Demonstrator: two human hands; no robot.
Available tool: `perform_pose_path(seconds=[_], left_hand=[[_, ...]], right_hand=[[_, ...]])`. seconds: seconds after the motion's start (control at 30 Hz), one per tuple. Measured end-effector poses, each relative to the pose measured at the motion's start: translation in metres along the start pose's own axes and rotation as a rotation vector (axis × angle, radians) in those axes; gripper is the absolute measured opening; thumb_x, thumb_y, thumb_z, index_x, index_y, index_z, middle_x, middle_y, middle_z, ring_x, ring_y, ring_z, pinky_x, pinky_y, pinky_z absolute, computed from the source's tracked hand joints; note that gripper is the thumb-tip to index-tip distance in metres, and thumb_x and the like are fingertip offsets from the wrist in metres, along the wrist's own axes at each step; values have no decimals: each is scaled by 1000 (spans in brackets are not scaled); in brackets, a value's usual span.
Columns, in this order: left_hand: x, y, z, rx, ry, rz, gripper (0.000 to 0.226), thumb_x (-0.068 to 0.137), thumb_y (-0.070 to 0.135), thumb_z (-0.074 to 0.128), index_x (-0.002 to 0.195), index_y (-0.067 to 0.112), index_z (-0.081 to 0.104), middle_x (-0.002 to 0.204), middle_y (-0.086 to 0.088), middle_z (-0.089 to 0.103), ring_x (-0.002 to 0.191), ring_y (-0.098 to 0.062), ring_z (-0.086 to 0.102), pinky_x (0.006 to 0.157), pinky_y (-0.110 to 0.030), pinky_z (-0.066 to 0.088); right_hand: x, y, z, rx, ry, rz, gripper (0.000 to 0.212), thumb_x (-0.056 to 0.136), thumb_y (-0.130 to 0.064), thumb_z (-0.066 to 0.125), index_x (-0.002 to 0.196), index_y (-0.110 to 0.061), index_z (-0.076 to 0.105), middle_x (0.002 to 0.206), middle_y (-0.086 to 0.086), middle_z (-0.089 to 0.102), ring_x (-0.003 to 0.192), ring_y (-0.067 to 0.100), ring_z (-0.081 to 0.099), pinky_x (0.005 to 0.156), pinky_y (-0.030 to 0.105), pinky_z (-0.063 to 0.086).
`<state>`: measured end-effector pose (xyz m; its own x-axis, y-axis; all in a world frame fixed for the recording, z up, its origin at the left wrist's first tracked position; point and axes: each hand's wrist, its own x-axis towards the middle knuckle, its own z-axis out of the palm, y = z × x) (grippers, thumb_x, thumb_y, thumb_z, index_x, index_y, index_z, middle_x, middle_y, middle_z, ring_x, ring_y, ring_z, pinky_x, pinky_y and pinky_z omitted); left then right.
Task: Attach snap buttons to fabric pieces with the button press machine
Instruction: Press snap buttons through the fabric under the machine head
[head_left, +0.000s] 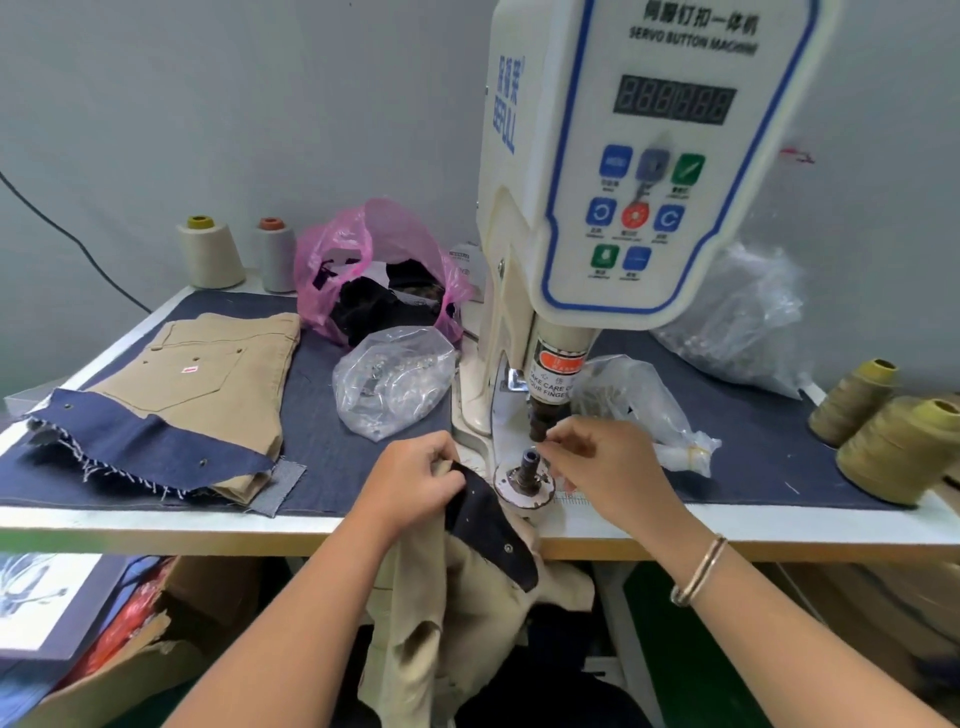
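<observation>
From the head camera, the left hand (415, 480) curls its fingers round the dark-edged tan fabric piece (483, 561), gripping it just left of the lower die (524, 475) of the button press machine (613, 171); the rest of the cloth hangs off the table (260, 525) edge below the die. The right hand (602, 460), fingers bent, pinches something small at the gap between the upper punch (540, 421) and the die (too small to tell what it is). Left of the machine lie a clear bag of snaps (395, 382), a pink bag (374, 270) with dark cloth in it, a stack of tan and denim pieces (197, 395), and two pale thread cones (210, 252) behind. Right of the machine sit more clear bags (737, 317) and olive thread cones (893, 449). A bangle (701, 569) circles the right wrist.
</observation>
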<state>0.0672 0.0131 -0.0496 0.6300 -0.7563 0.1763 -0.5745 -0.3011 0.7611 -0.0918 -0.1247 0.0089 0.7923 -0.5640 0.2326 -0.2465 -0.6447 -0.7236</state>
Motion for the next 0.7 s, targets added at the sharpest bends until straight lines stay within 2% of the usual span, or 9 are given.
perform_pose_path(seconds=[0.07,0.13,0.17,0.23,0.37,0.47,0.6,0.7], left_hand=[[0,-1,0,-14,-9,0,7,65,22,58,64,23,51,61,-1,53,61,-16,45,61,-31,39],[0,-1,0,-17,-1,-17,5,62,26,55,63,23,51,59,1,51,59,-14,42,59,-29,36],[1,-2,0,-27,1,-23,6,61,26,54,64,21,52,59,2,50,59,-14,41,59,-29,35],[1,-3,1,-35,9,-25,7,65,21,59,65,18,53,59,2,48,58,-14,39,58,-29,34],[1,-6,2,-32,20,-24,19,72,7,65,64,19,53,57,4,45,57,-14,37,57,-29,33],[2,-8,3,-43,19,-22,18,71,8,64,64,20,53,55,7,44,57,-13,37,57,-28,33],[2,-9,3,-77,12,-18,5,63,24,58,63,21,54,55,8,45,56,-11,39,57,-27,35],[2,-6,-1,-194,-56,-75,6,62,25,59,65,20,58,60,4,52,61,-13,44,64,-29,37]], right_hand=[[4,1,3,-98,-3,-36,14,84,-21,70,75,-28,61,58,-13,58,59,8,58,66,33,53],[6,2,4,-184,-21,-71,6,84,-25,69,81,-21,66,58,-17,54,60,2,55,64,22,48],[7,2,3,-220,-26,-87,8,84,-26,69,83,-17,68,57,-19,52,58,-2,53,61,14,43],[9,1,1,-255,-37,-104,12,83,-26,69,86,-14,70,56,-20,50,57,-5,50,59,7,36],[10,-1,-2,-281,-54,-120,14,83,-25,69,89,-13,73,63,-14,57,58,-6,51,59,4,36],[8,0,-1,-242,-54,-123,13,84,-25,69,90,-14,73,63,-16,57,57,-8,52,61,7,41],[4,3,0,-180,-71,-100,14,87,-20,66,97,-14,74,66,-18,58,63,-1,58,69,27,54],[-9,1,1,-10,80,-93,10,86,-16,65,91,-21,72,61,-21,60,61,0,59,64,17,52]])
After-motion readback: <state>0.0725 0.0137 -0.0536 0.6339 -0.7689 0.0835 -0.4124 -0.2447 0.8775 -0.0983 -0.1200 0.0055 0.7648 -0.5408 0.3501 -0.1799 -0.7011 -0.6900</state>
